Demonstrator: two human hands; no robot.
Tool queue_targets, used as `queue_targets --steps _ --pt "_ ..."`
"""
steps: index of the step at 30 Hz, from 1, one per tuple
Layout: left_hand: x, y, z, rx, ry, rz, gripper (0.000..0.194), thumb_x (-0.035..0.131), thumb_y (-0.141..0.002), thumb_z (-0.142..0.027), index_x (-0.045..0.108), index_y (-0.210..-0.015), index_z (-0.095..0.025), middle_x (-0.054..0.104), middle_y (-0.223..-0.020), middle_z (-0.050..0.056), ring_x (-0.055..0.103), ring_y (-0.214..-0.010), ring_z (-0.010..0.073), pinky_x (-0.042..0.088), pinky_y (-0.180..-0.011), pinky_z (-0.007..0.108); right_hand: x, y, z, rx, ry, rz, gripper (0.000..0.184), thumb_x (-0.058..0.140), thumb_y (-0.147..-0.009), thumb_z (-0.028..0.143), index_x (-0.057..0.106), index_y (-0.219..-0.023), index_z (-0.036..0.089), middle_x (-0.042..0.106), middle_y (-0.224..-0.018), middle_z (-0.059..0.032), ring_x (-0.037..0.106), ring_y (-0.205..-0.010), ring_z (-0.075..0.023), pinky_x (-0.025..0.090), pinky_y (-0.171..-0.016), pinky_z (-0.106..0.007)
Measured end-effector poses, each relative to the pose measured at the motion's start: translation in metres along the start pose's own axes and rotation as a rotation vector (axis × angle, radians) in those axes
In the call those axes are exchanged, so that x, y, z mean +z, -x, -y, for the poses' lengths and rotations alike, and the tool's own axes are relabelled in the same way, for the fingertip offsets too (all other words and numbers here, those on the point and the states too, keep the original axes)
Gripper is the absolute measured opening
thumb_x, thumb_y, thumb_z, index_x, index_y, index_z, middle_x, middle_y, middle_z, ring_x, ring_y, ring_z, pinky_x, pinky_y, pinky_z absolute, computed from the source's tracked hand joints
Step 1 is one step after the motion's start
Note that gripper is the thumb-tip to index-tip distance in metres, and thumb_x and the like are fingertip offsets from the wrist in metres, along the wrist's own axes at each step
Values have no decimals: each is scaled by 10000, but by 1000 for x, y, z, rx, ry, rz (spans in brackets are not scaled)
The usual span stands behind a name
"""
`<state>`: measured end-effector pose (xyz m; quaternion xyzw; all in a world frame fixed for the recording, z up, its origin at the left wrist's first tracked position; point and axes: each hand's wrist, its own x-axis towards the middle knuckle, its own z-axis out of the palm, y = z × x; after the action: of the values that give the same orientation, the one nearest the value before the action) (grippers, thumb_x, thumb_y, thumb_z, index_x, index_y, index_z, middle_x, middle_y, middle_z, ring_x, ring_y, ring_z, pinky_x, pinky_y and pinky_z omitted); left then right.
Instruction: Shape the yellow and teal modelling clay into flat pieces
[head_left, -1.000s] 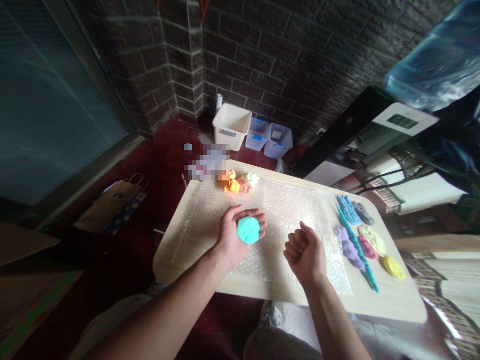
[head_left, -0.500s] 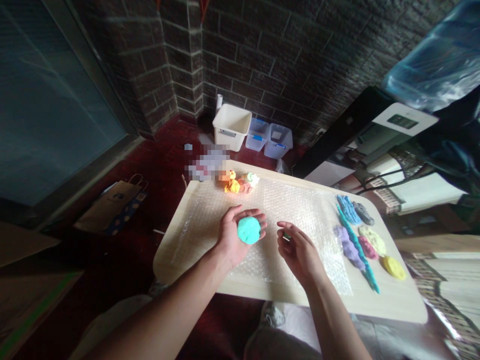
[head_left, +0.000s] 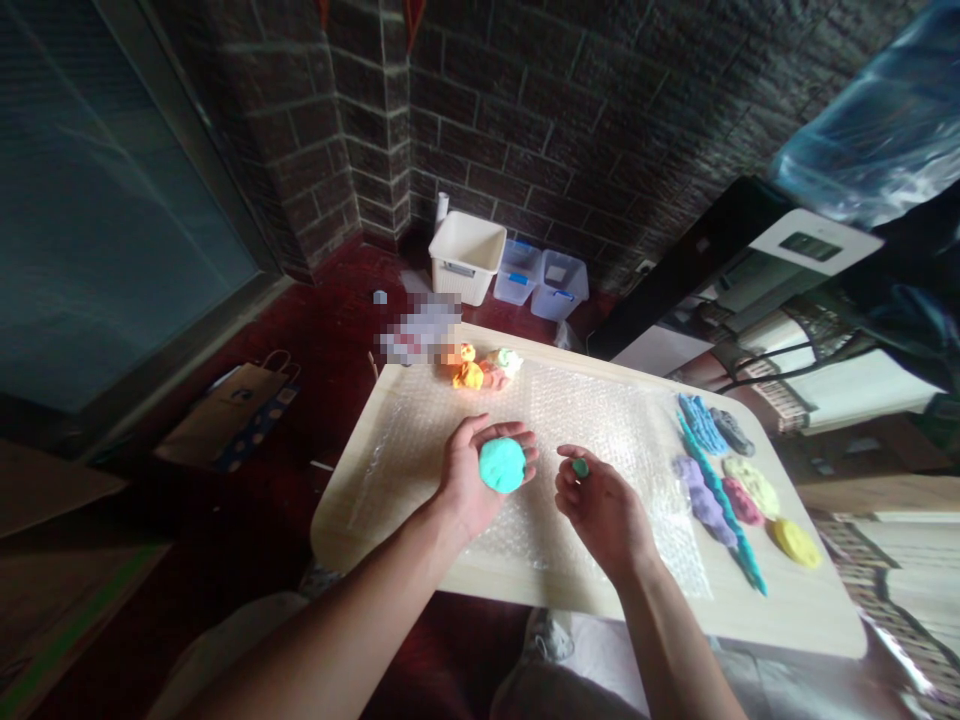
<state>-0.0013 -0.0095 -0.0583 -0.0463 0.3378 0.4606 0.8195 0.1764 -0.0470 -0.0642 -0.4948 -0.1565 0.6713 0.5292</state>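
- Paper bag point(head_left: 225, 405) on the floor, dark printed mark on its side; too small to read.
- White panel point(head_left: 817, 240) on a tall black unit point(head_left: 697, 275), small display; no digits legible from here.
- Pale wooden bench point(head_left: 802, 615), rounded corners, a sheet of bubble wrap point(head_left: 555, 425) over much of its top.
- Room: dark brick wall point(head_left: 480, 130), dark red floor point(head_left: 341, 300), grey-blue panel point(head_left: 112, 220) at left.
- Left hand point(head_left: 466, 490) palm up above the wrap, fingers loosely spread; a turquoise clay disc point(head_left: 502, 465) lies on palm and fingers.
- Right hand point(head_left: 604, 505) just beside it, fingers curled, thumb and forefinger pinching a small green piece point(head_left: 580, 468).
- Right end of bench: blue strands point(head_left: 702, 423), grey lump point(head_left: 731, 432), teal twisted stick point(head_left: 744, 548), purple lump point(head_left: 705, 500), pink lump point(head_left: 742, 502), cream lump point(head_left: 752, 484), yellow disc point(head_left: 796, 543).
- Far left edge: orange lump point(head_left: 468, 376), pale green lump point(head_left: 510, 361) near it.
- Beyond bench: white bin point(head_left: 463, 285), two clear boxes point(head_left: 559, 297) in a row.
- Forearms cross the near edge, hiding some of it; a pixelated patch covers whatever sits by the far left corner.
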Motion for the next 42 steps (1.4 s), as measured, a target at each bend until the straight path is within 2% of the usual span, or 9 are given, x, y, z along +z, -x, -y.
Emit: queue_targets --steps 3,7,11,13,21,28,34,38,42 --pt "-1 0 0 6 2 0 393 518 -960 -386 760 -847 -98 783 -863 141 742 -721 241 565 -657 348 -1 -1 -2 -33 24 -12 343 927 -752 374 779 -962 147 503 -571 63 406 -493 -56 341 -428 -152" --pt "-2 -1 0 10 0 8 399 511 -962 -384 760 -845 -95 782 -862 148 743 -720 248 564 -648 353 -9 -3 -2 -14 21 -39 416 891 -794 512 684 -704 163 291 -407 118 216 -360 -34 194 -332 -173" --pt "0 0 0 7 -6 -3 407 498 -969 -379 759 -845 -93 784 -862 152 744 -721 250 568 -651 359 -7 -3 -3 31 15 -34 397 954 -689 437 659 -717 172 642 -622 -1 502 -456 -87 337 -365 -183" --pt "1 0 0 7 -7 -8 403 499 -971 -376 757 -843 -95 785 -860 150 742 -721 247 568 -651 356 -4 -3 -3 24 11 -31 380 980 -648 366 695 -796 163 689 -726 -17 541 -507 -88 367 -389 -176" --pt "-1 -1 1 3 -6 14 395 511 -959 -387 761 -857 -98 782 -862 141 740 -728 243 562 -651 352 -8 1 3 48 -107 -156 600 741 -890 392 320 -495 230 220 -438 103 143 -371 -63 134 -325 -227" --pt "1 1 0 9 -13 -1 395 504 -961 -376 755 -835 -98 780 -852 145 737 -713 243 556 -646 354 -7 -1 2 74 -55 57 431 848 -764 497 583 -626 187 406 -537 73 287 -416 -54 228 -365 -201" --pt "1 1 1 7 -16 -11 366 530 -945 -378 756 -857 -103 786 -862 147 744 -737 249 563 -669 361 -4 -2 -5 -37 11 10 345 948 -704 342 742 -925 176 654 -782 4 579 -623 -108 483 -519 -212" --pt "1 1 0 4 -20 -16 374 527 -948 -380 758 -866 -99 788 -865 149 745 -742 251 567 -675 365 -3 0 -8 -38 121 12 429 903 -777 522 739 -983 183 564 -624 39 457 -470 -96 369 -383 -206" --pt "2 1 -1 4 -11 -12 383 511 -956 -375 756 -860 -97 786 -861 154 739 -721 244 564 -656 357 -3 1 -8 -27 161 -2 442 871 -786 592 654 -768 207 333 -472 111 303 -361 -72 282 -319 -200"
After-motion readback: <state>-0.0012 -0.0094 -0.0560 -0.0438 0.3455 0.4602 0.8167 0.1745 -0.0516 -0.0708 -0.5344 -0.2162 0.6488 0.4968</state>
